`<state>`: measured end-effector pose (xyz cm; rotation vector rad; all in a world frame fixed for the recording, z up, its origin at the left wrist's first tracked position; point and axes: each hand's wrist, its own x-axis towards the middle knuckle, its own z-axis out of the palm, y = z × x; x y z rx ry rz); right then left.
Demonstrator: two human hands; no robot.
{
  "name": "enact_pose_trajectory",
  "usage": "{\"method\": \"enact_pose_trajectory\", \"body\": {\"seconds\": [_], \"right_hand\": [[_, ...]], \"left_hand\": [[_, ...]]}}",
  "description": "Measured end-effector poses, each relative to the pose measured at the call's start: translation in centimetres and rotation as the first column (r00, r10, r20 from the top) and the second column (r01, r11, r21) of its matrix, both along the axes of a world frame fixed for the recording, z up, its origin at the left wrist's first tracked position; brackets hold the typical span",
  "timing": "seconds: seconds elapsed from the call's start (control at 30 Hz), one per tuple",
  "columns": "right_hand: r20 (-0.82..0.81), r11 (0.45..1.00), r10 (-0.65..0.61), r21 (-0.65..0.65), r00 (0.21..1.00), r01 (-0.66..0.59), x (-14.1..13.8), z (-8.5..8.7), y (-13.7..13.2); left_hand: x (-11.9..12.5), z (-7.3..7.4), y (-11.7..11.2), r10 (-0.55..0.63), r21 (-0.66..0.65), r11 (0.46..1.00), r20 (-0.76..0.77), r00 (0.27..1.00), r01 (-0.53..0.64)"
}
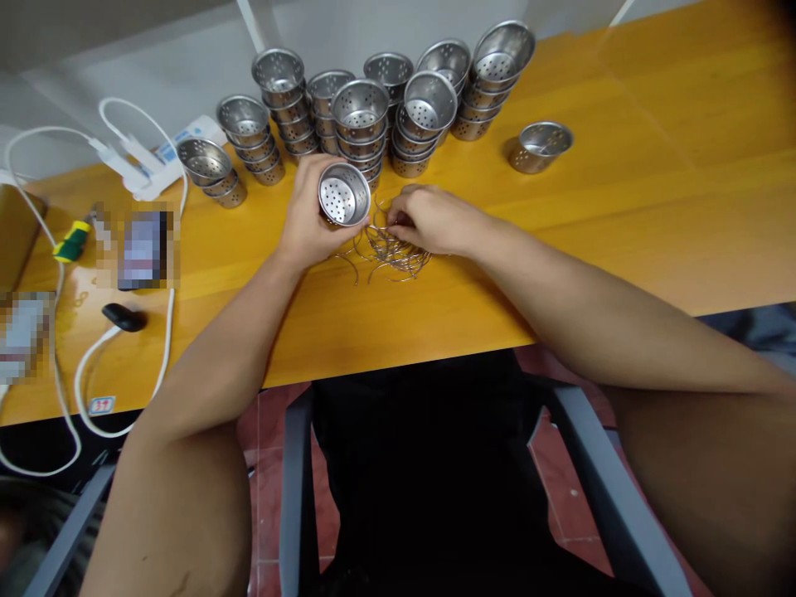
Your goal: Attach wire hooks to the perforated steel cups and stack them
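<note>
A perforated metal cup (pixel 344 196) is gripped in my left hand (pixel 306 217), its open top tilted toward me. My right hand (pixel 432 217) is at a pile of thin curved metal wires (pixel 401 255), fingertips pinched together over it. Whether a wire is between those fingertips is too small to make out. The wires lie loose on the yellow table, just right of and below the held cup. Behind both hands stand several stacks of the same perforated cups (pixel 361 112).
One perforated cup (pixel 541 148) stands apart on the right of the table (pixel 652 207). To the left are a white power strip (pixel 165 170) with cables, a green-and-yellow screwdriver handle (pixel 73 240), a blurred phone (pixel 143 250) and a black plug-like object (pixel 124 317). Chair armrests flank me.
</note>
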<state>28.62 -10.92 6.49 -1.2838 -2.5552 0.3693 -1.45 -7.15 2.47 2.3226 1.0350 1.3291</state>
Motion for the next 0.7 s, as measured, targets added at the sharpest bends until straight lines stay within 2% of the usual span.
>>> {"method": "enact_pose_trajectory", "body": {"seconds": [0.17,0.27,0.37,0.43,0.6,0.7], "right_hand": [[0.055,1.000,-0.002,0.031,0.998,0.000,-0.5,0.1,-0.2],[0.046,0.999,0.047,0.011,0.998,-0.047,-0.2,0.8,-0.4],[-0.061,0.995,0.085,-0.047,0.995,-0.088,0.8,1.8,-0.3],[-0.171,0.990,0.068,-0.109,0.983,-0.087,1.8,2.4,-0.1],[-0.416,0.969,-0.023,-0.234,0.909,-0.082,3.6,3.1,0.7],[-0.358,0.976,-0.060,-0.218,0.932,-0.021,3.7,3.3,0.8]], "left_hand": [[0.0,-0.6,0.4,0.003,0.029,1.000,0.030,1.000,-0.004],[0.1,-0.9,0.4,0.027,0.028,0.999,0.037,0.999,-0.029],[0.4,-1.3,0.2,-0.021,0.112,0.994,0.094,0.995,0.010],[0.5,-1.5,0.3,-0.061,0.149,0.988,0.140,0.988,0.040],[0.7,-1.6,0.2,0.021,-0.007,1.000,0.160,0.987,-0.020],[1.0,-1.6,-0.1,0.042,-0.023,0.999,0.141,0.989,-0.039]]}}
